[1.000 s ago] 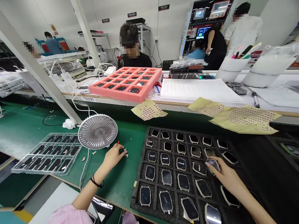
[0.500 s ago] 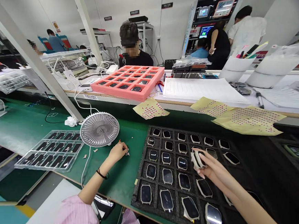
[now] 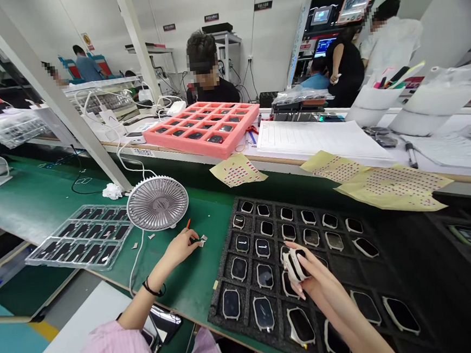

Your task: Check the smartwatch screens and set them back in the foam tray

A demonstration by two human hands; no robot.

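My left hand (image 3: 182, 247) is closed in a pinch around a thin orange-ended tool (image 3: 188, 223), mostly hidden by the fingers. Its dark far end is close to small whitish pieces (image 3: 202, 242) on the green table; whether it touches them I cannot tell. My right hand (image 3: 315, 279) grips a small stack of smartwatches (image 3: 294, 265), seen edge-on with pale frames, over a black foam tray (image 3: 247, 322). Many compartments of that tray hold watches with dark screens, such as one watch (image 3: 231, 304) at the near left. A few screens show white lettering.
A round fan (image 3: 158, 203) stands behind my left hand. Left of it lies a clear tray of black parts (image 3: 77, 238). On the shelf are a pink foam tray (image 3: 233, 144) and papers (image 3: 318, 140); yellow dotted sheets (image 3: 395, 185) hang from its edge. A person (image 3: 208, 86) sits opposite.
My right hand has moved left and slightly nearer with the stacked watches, uncovering watches at the tray's right. My left hand has shifted slightly left; the orange tool end now shows more.
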